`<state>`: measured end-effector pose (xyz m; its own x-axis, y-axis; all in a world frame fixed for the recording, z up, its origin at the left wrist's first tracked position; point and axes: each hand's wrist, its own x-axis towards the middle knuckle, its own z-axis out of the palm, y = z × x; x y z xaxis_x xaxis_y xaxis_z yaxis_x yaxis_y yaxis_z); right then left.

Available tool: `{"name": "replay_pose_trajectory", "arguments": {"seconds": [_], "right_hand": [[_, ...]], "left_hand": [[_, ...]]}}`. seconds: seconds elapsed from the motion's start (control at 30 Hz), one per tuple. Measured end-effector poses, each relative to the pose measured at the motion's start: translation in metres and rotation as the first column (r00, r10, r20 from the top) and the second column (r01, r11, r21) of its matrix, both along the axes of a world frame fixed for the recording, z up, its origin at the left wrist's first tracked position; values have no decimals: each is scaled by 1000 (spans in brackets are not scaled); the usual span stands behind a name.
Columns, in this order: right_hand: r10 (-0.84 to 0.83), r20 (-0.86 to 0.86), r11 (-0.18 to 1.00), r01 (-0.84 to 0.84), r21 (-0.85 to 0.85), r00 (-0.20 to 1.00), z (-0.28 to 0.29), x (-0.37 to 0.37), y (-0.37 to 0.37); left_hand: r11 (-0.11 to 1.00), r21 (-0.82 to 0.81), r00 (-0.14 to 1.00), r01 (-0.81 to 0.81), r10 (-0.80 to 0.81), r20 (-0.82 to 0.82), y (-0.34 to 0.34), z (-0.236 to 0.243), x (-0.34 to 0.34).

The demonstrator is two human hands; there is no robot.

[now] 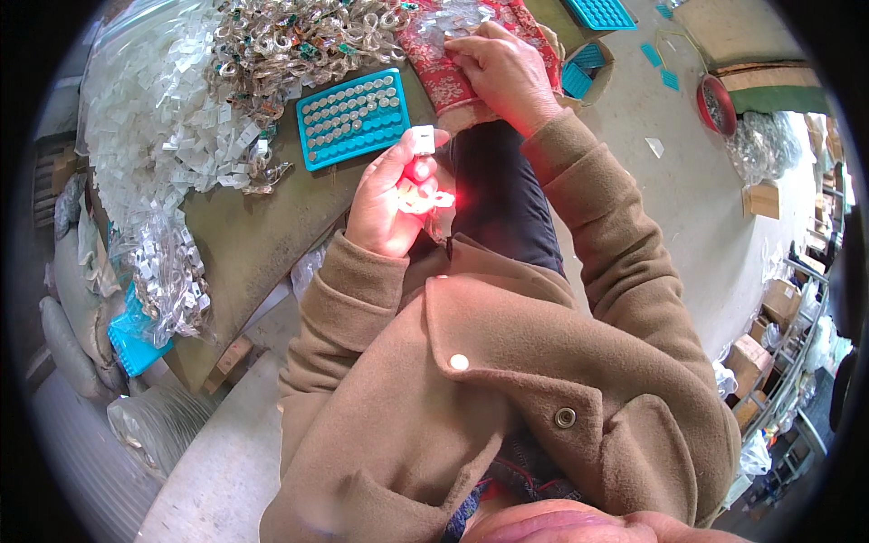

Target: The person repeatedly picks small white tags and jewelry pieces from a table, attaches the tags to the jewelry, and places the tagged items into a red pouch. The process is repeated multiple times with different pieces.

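My left hand is closed around a small string light, with its white battery case pinched upright between thumb and fingers. Below the case, the string light's coiled wire glows red across the fingers. My right hand reaches over a red patterned cloth, its fingers drawn together at a scatter of small clear plastic pieces. What its fingertips grip, if anything, is too small to make out. Just beyond my left hand lies a blue tray with rows of silver coin batteries; several of its near-right pockets hold none.
A large heap of white battery cases covers the table's left side, beside a pile of coiled wire lights. Bagged cases hang at the table edge. Right of the cloth, a cardboard box holds blue trays. A red bowl stands farther right.
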<state>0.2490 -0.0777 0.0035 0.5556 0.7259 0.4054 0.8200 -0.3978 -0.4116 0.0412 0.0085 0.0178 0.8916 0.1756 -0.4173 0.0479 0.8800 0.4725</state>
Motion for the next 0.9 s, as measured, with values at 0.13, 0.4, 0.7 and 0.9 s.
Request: {"name": "replay_pose_trajectory", "arguments": {"seconds": [0.13, 0.4, 0.7, 0.9], "right_hand": [[41, 33, 997, -43, 65, 999, -9, -3, -5], [68, -112, 971, -40, 237, 991, -1, -5, -14], [149, -529, 965, -7, 261, 835, 10, -2, -16], [284, -765, 935, 8, 353, 578, 14, -1, -22]], "left_hand": [[1000, -18, 1000, -4, 4, -16, 0, -2, -1], [999, -26, 1000, 30, -30, -7, 0, -3, 3], [999, -27, 999, 33, -34, -11, 4, -2, 4], [999, -31, 1000, -5, 4, -29, 0, -1, 4]]}}
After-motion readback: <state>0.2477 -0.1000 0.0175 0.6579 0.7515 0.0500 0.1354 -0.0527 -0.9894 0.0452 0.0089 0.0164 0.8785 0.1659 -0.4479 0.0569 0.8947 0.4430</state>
